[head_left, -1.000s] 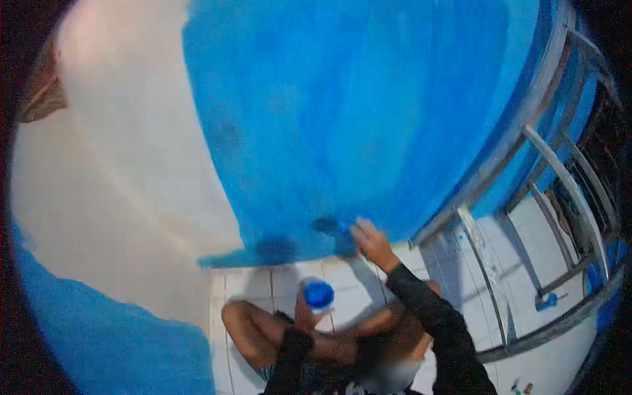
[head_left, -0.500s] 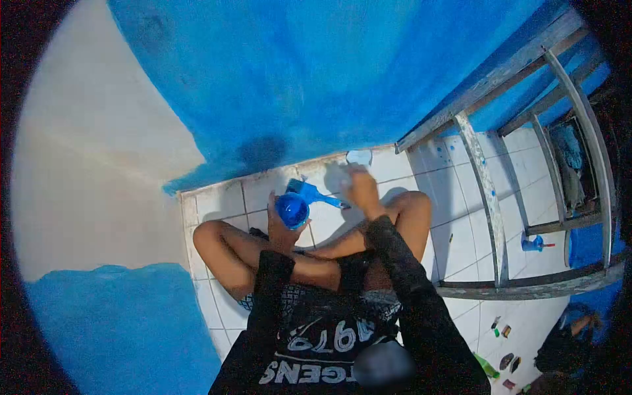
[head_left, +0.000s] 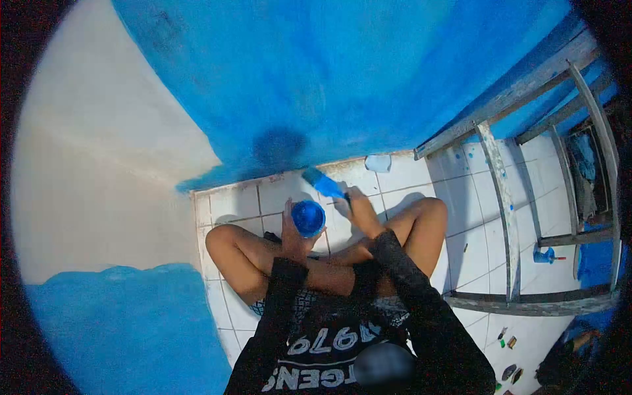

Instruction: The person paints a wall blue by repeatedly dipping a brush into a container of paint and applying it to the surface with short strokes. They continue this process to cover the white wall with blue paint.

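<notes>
My left hand [head_left: 297,243] is wrapped round a small round cup [head_left: 308,218] with blue paint inside, held above my crossed legs. In my right hand [head_left: 363,210] is a paintbrush [head_left: 324,184], gripped by its dark handle and smeared with blue. Its bristles point up and left, close to the foot of the blue-painted wall [head_left: 316,79] and a little beyond the cup. A pale piece of material [head_left: 378,163] lies on the floor by the wall, past my right hand.
A paint-spattered ladder [head_left: 501,197] stands on the right. Behind its rungs, a blue-stained container [head_left: 544,255] with a red-handled tool sits on the white tiles [head_left: 471,230]. Small items [head_left: 511,342] litter the lower right floor, near another person [head_left: 559,359]. An unpainted wall [head_left: 99,145] rises on the left.
The paintbrush has moved off the cup's rim, its bristles now nearer the wall, with my right hand on its handle. The cup stays in my left hand. The whole view has shifted slightly.
</notes>
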### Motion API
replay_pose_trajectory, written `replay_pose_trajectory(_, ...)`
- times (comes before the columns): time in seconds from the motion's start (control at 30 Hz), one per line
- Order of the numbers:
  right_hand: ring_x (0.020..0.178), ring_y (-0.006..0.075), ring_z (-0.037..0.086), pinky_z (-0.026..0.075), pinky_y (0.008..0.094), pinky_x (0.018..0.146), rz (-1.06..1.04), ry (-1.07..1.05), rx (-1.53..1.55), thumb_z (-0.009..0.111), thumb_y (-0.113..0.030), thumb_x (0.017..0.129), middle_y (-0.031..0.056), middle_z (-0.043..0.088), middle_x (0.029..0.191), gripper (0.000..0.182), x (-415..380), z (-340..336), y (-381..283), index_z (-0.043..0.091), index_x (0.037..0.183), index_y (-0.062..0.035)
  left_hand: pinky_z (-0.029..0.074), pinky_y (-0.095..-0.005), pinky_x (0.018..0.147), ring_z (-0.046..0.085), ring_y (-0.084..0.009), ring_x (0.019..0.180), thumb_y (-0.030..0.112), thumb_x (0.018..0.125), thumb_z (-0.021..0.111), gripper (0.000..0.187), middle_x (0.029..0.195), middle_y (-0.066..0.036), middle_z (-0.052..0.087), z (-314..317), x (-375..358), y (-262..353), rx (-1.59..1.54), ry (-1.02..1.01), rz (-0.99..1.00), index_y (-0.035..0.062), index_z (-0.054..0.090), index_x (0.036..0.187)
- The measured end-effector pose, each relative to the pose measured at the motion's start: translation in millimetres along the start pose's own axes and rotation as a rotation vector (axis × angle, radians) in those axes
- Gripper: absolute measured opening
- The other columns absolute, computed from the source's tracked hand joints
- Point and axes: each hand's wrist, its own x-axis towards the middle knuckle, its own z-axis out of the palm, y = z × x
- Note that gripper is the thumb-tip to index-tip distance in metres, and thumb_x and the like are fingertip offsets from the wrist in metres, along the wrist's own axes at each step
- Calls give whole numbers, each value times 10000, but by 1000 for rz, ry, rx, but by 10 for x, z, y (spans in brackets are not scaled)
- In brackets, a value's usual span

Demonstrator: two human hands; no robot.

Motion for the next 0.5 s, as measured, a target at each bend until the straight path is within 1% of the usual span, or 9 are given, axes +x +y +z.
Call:
replay_pose_trajectory(0.07, 858, 402, 613, 482, 462, 749, -4, 150, 43, 609, -222, 923, 207, 614, 958, 296, 8, -258, -112, 539, 1104, 2, 432, -442, 1015, 506, -371, 1188, 246, 561, 925, 1190, 1285, -213, 483, 14, -14, -51, -19, 5, 0, 5, 205, 1477)
replay_pose_trajectory(0.13, 842, 353, 625, 481, 414, 710, -88, 277, 136, 642, -245, 914, 196, 637, 952, 297, 157, -814, -579, 560, 1090, -20, 434, -446, 1013, 509, -378, 1187, 256, 562, 924, 1182, 1286, -220, 490, 33, -29, -107, -43, 7, -2, 3, 215, 1474)
replay_pose_trajectory(0.2, 725, 270, 623, 477, 385, 651, -154, 404, 301, 675, -254, 897, 165, 655, 883, 315, 363, -1094, -842, 570, 1074, -16, 436, -451, 1011, 513, -386, 1186, 265, 564, 924, 1175, 1287, -228, 496, 52, -41, -170, -86, 10, -21, 1, 225, 1471)
replay_pose_trajectory(0.23, 725, 270, 623, 477, 385, 651, -149, 402, 300, 675, -254, 897, 165, 655, 883, 315, 473, -1242, -1009, 570, 1074, -16, 437, -454, 1010, 515, -389, 1186, 270, 565, 924, 1171, 1287, -232, 500, 58, -49, -206, -100, 8, -32, 1, 230, 1469)
replay_pose_trajectory(0.3, 618, 206, 591, 474, 378, 605, 86, 301, 673, 686, -256, 897, 108, 655, 767, 299, 642, -1419, -1253, 597, 1028, -2, 439, -456, 1009, 517, -393, 1185, 275, 565, 923, 1168, 1288, -235, 503, 63, -85, -204, -102, -2, -47, 0, 235, 1468)
replay_pose_trajectory(0.33, 618, 206, 591, 474, 378, 605, 93, 302, 674, 686, -256, 897, 108, 655, 767, 299, 718, -1374, -1222, 597, 1028, -2, 437, -458, 1010, 516, -395, 1185, 276, 568, 922, 1166, 1296, -237, 495, 44, -75, -158, -85, 6, -21, 2, 234, 1469)
replay_pose_trajectory(0.4, 539, 158, 546, 456, 365, 548, 120, 245, 743, 658, -273, 920, 67, 630, 669, 283, 843, -1158, -1015, 630, 969, 4, 433, -462, 1013, 514, -399, 1185, 277, 575, 920, 1163, 1312, -239, 478, 12, -13, -81, -56, 27, 41, 6, 231, 1473)
replay_pose_trajectory(0.43, 539, 137, 545, 440, 350, 519, -55, 375, 482, 637, -309, 933, 57, 614, 653, 308, 833, -856, -728, 663, 933, -2, 433, -462, 1013, 514, -399, 1185, 277, 575, 920, 1163, 1312, -239, 478, 18, -13, -100, -57, 28, 48, 6, 231, 1473)
replay_pose_trajectory(0.5, 498, 137, 524, 428, 348, 506, 59, 401, 566, 637, -340, 929, 63, 597, 641, 340, 596, -428, -568, 665, 907, -1, 436, -458, 1007, 521, -388, 1169, 276, 577, 919, 1165, 1294, -226, 483, 34, -43, -189, -119, 34, 25, 2, 225, 1471)
